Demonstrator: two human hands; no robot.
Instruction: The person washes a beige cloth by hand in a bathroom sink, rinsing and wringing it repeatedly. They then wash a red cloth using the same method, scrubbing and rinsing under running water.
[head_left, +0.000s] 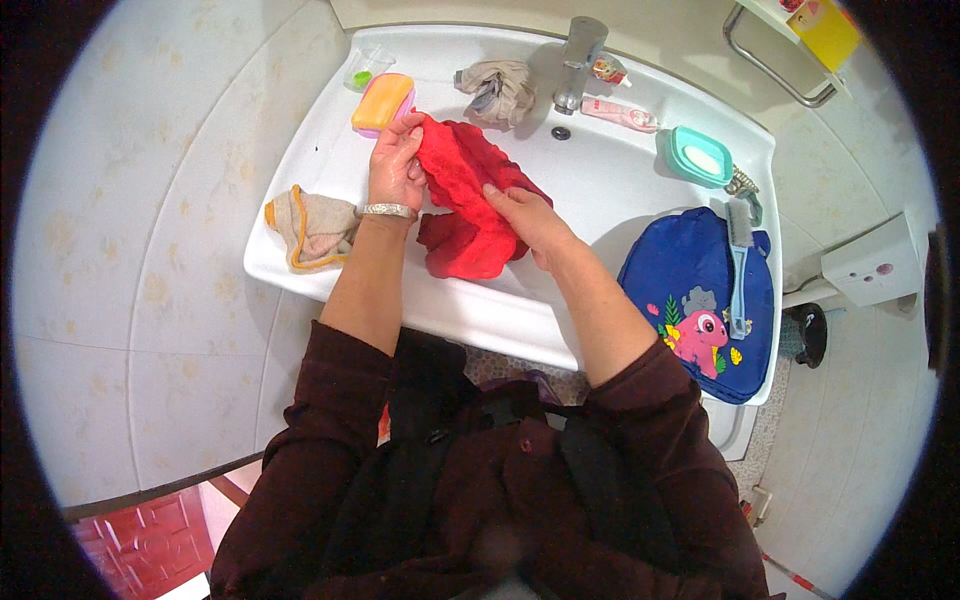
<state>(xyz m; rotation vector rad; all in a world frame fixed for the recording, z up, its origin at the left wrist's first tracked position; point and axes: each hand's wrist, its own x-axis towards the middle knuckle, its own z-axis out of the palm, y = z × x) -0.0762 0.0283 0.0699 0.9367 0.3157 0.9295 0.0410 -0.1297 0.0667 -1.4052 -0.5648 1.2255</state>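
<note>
A wet-looking red cloth (480, 199) hangs between my two hands over the white washbasin (577, 307). My left hand (397, 161) pinches its upper left corner between thumb and fingers. Farther along the fabric, my right hand (532, 221) grips it with the thumb on top, and folds droop below toward the basin's front edge. Just beyond my left hand lies an orange soap bar (382, 103) in a pink dish. A beige towel with orange trim (315, 229) rests on the left rim, close to my left wrist.
Behind the cloth stand a metal faucet (580, 64) and a crumpled grey-beige cloth (499, 91). To the right are a pink tube (619, 115), a turquoise soap box (699, 156), and a blue bag (675, 262) with a scrub brush (739, 270) on it. A clear cup (369, 67) stands back left.
</note>
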